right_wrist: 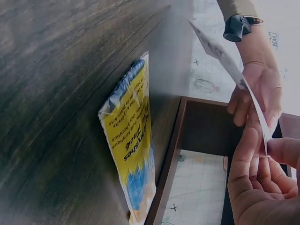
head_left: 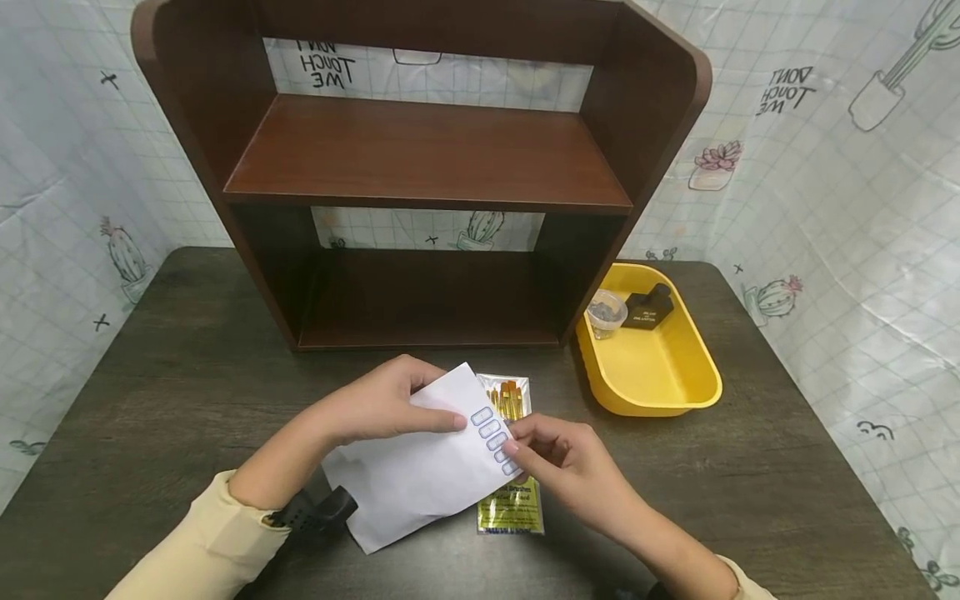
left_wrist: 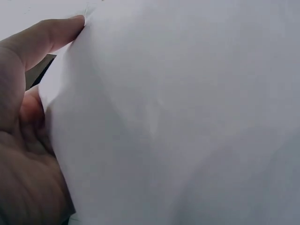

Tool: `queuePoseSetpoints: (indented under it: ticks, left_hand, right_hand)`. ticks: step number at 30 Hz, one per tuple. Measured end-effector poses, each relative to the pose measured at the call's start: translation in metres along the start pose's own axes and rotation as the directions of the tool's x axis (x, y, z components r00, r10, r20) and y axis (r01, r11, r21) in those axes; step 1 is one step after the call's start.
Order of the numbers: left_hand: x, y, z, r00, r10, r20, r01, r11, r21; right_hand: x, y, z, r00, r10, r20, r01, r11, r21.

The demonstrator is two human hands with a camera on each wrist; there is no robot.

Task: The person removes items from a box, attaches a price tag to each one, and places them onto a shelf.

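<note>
A white sheet of paper (head_left: 420, 475) with a row of blue-outlined boxes along its right end is held above the table, tilted. My left hand (head_left: 386, 404) pinches its upper edge, thumb on the near face and fingers behind. At the printed end, my right hand (head_left: 573, 471) pinches the border between thumb and fingers. The sheet, seen close up, fills most of the left wrist view (left_wrist: 178, 112). Below it lies a clear-wrapped pack of paintbrushes (head_left: 510, 510) with a yellow label, partly hidden by the paper; the right wrist view shows this pack (right_wrist: 131, 122) flat on the table.
A dark brown two-tier shelf (head_left: 427, 158) stands at the back of the dark wood table (head_left: 187, 400). Right of it sits a yellow tray (head_left: 652, 375), holding a small clear cup (head_left: 606, 312) and a black item (head_left: 648, 308) with gold lettering.
</note>
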State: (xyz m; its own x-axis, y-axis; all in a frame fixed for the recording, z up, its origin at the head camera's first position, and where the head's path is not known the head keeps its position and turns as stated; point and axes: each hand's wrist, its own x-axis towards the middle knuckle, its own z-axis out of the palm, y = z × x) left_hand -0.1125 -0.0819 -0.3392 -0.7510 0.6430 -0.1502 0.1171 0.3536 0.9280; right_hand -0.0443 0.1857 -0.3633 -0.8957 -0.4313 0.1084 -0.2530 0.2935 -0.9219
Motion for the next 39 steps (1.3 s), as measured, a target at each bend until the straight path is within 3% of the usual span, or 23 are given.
queuePoseSetpoints:
  ticks: [3, 6, 9, 12, 20, 32, 39]
  left_hand:
    - [-0.001, -0.001, 0.000, 1.000, -0.018, 0.009, 0.018, 0.999, -0.027]
    - [0.000, -0.002, 0.001, 1.000, -0.011, 0.018, 0.012, 0.999, -0.053]
    - [0.003, -0.003, 0.003, 0.999, 0.015, 0.036, -0.013, 0.997, -0.072]
    - [0.003, -0.002, 0.005, 0.998, 0.032, 0.051, -0.028, 0.997, -0.077]
    - [0.001, 0.002, 0.007, 0.995, 0.062, 0.079, -0.054, 0.993, -0.106]
    - [0.001, 0.000, 0.013, 0.990, 0.111, 0.083, -0.099, 0.986, -0.132]
    - [0.001, 0.000, 0.014, 0.988, 0.131, 0.081, -0.123, 0.988, -0.095]
  right_hand:
    - [0.001, -0.001, 0.002, 0.998, -0.036, -0.046, 0.033, 0.998, -0.052]
    - [0.003, -0.003, 0.004, 0.982, -0.145, -0.118, 0.126, 0.980, -0.157]
    - [0.007, -0.006, 0.003, 0.942, -0.298, -0.156, 0.245, 0.925, -0.289]
    - [0.009, -0.009, 0.004, 0.905, -0.400, -0.148, 0.322, 0.868, -0.379]
    - [0.010, -0.010, 0.006, 0.859, -0.495, -0.130, 0.395, 0.803, -0.447]
    - [0.008, -0.010, 0.006, 0.869, -0.478, -0.128, 0.375, 0.804, -0.461]
    - [0.009, -0.010, 0.006, 0.870, -0.476, -0.128, 0.364, 0.796, -0.484]
